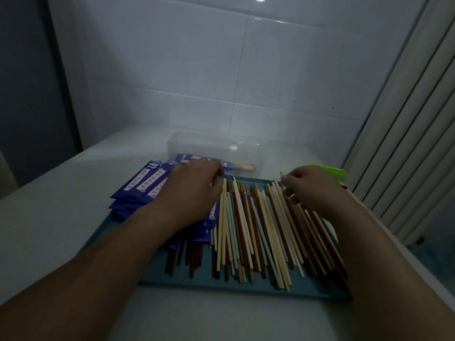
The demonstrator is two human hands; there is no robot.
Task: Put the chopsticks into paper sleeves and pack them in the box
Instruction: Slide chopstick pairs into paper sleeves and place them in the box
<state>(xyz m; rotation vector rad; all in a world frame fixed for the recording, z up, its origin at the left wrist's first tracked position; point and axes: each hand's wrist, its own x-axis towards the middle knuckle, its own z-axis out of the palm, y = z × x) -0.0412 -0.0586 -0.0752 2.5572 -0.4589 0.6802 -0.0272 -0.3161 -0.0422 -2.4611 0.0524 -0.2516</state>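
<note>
Head view: right hand [309, 184] fingers [287, 187] pinch one chopstick [281, 174] near its tip.

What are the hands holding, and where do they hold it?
The right hand pinches a pale chopstick near its far end. The left hand lies on the blue paper sleeves; whether its fingers hold one cannot be told.

Glossy wall tiles [172, 57], clear-plastic box [214, 148]

Teal tray [197, 283] on white table [49, 230], green object [331, 172] beyond it, tiled wall [221, 70], ribbed radiator [406, 143] at right
</note>
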